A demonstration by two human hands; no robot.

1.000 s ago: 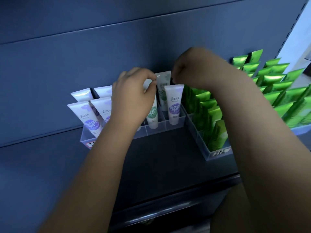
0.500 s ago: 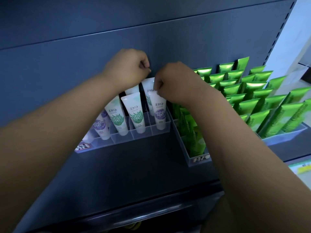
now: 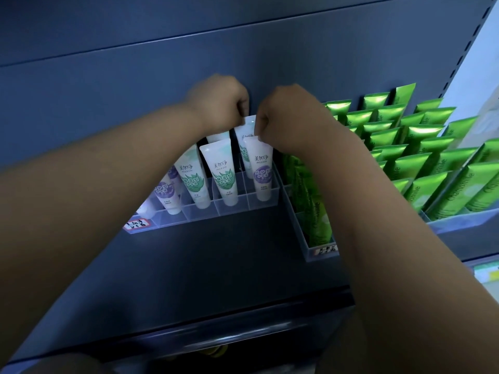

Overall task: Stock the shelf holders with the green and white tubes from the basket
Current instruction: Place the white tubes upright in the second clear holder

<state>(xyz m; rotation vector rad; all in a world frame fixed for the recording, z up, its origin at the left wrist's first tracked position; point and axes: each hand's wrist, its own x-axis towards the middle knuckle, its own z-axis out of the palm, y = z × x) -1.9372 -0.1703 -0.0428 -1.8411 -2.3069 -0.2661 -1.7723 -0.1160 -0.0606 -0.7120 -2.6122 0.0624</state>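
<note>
Getting stocked: white plastic squeeze tube with green print [image 3: 243, 136], standing at the back of the rightmost column of the clear acrylic divided holder [image 3: 235, 209], right behind a white tube with a purple label [image 3: 261, 171].
Left hand [image 3: 218, 101]: fingers curled, pinching the flat top edge of that back tube at its left corner.
Right hand [image 3: 286, 117]: curled too, pinching the same top edge from the right; the knuckles hide the fingertips.
Same holder: two more white tubes with green leaf prints [image 3: 221, 174] in the front row, caps down, plus purple-label tubes [image 3: 166, 193] further left, partly behind the left forearm.
Front lip: small red and white price tag [image 3: 136, 224], too blurry to read.
Next door: narrow clear bin [image 3: 307, 252] just beside the holder, with shiny green tubes [image 3: 317, 211] in it.
Further right: bigger clear tray [image 3: 459, 221] past the right arm, packed with rows of glossy green Chamomile tubes [image 3: 432, 157].
Underneath: dark blue metal shelf [image 3: 216, 265].
</note>
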